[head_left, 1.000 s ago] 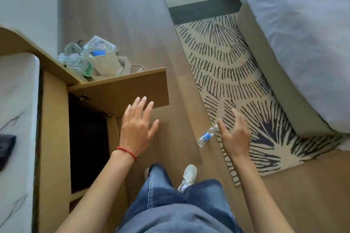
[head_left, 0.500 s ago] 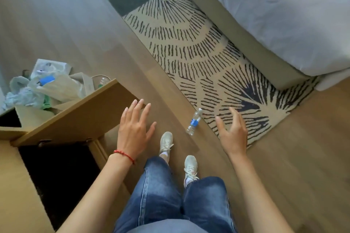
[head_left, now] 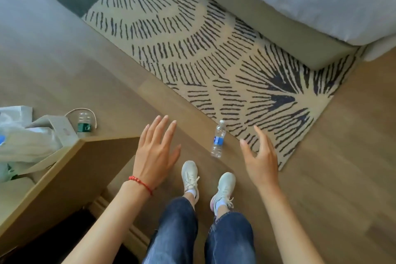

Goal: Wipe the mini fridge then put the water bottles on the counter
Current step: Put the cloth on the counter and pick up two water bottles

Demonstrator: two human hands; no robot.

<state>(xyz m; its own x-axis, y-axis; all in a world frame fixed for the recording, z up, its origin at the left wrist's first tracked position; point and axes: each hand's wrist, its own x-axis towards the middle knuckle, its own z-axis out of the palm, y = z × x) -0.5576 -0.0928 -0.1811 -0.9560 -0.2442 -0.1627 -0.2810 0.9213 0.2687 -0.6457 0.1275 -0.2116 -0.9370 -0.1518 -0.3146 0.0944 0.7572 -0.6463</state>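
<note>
Clear water bottle [head_left: 218, 139] lies between both empty hands.

Both bare forearms reach forward and down from the bottom of the view. The left hand [head_left: 155, 154] is held flat, back of the hand up, its fingers [head_left: 159, 127] straight and slightly spread, thumb out to the side; a red bead bracelet [head_left: 141, 182] circles the wrist. The right hand [head_left: 260, 161] is turned more on edge, loosely curved and empty, with thumb and fingers apart.
</note>
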